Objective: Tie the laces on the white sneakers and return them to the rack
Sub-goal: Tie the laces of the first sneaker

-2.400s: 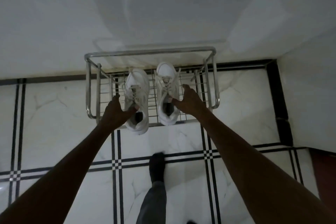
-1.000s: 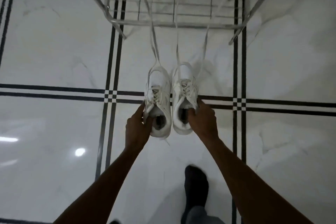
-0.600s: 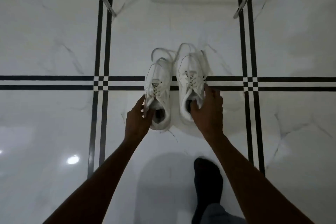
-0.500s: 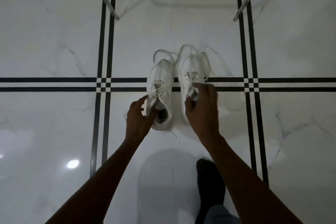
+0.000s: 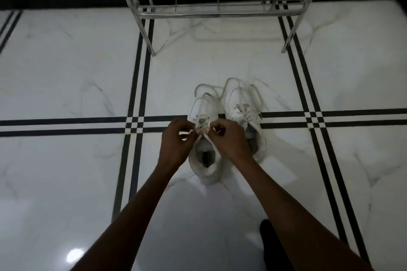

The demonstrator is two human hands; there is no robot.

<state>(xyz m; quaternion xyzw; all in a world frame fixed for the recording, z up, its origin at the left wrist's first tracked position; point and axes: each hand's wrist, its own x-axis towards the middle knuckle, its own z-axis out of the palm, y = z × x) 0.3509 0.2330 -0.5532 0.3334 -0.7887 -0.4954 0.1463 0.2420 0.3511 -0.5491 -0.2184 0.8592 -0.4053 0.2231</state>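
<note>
Two white sneakers stand side by side on the marble floor, toes pointing at the rack. Over the left sneaker [image 5: 206, 167] both hands meet at the top of its lacing. My left hand [image 5: 176, 141] pinches one lace end of that shoe; my right hand [image 5: 231, 138] pinches the other lace end. The lace [image 5: 201, 131] is pulled taut between them. The right sneaker [image 5: 244, 112] stands untouched, partly behind my right hand, its loose laces [image 5: 253, 90] trailing over the toe onto the floor.
A metal wire shoe rack [image 5: 215, 13] stands at the top of the view, its lower shelf bare, its two front legs on the floor. White marble tiles with black stripe lines [image 5: 136, 94] surround the shoes. My dark-socked foot [image 5: 271, 240] is at lower right.
The sneakers came off the rack and were set on the floor. Both hands let go of the shoe collars and moved onto the left sneaker's lace ends.
</note>
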